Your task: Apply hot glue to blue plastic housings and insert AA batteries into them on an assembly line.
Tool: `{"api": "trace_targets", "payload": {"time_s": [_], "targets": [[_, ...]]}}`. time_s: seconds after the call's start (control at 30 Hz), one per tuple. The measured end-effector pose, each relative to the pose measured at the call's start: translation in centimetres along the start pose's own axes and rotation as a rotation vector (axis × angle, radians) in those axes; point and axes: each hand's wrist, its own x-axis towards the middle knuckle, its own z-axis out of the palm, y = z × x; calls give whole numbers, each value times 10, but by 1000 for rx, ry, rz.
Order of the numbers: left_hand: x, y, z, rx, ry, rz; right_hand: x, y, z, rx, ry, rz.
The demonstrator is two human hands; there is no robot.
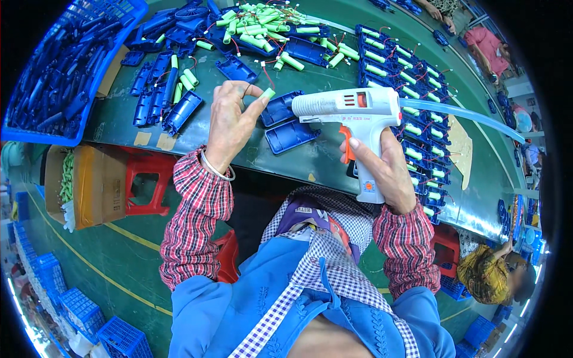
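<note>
My right hand (391,170) is wrapped round the grip of a white hot glue gun (343,106) with an orange trigger. A long translucent glue stick (465,110) runs out of its back end, and its nozzle end points left. In my left hand (233,119), thumb and fingers pinch a green battery cell (268,93) with thin red wires. The cell is just above and left of two blue plastic casing halves (291,136) lying on the green table (245,154). The gun's front end partly covers the upper one.
Loose green cells (256,27) and blue casings are heaped at the far side. Rows of casings with cells (412,128) fill the right. A blue crate (74,134) of blue parts stands at left, above a cardboard box (98,191) and red stool (149,179). Other people sit nearby.
</note>
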Motion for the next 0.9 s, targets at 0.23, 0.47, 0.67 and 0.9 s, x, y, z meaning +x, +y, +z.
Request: {"api": "trace_targets", "payload": {"time_s": [0.23,0.47,0.67,0.9], "targets": [[0,-4,26,192,-43,147,-15,-4,-3,66,46,26],[-4,-2,35,255,-56,117,-18,-6,-3,67,48,42],[-6,1,36,243,-50,67,0,-2,4,23,40,30],[-7,0,37,225,-41,68,5,-8,6,-3,5,-17]]}}
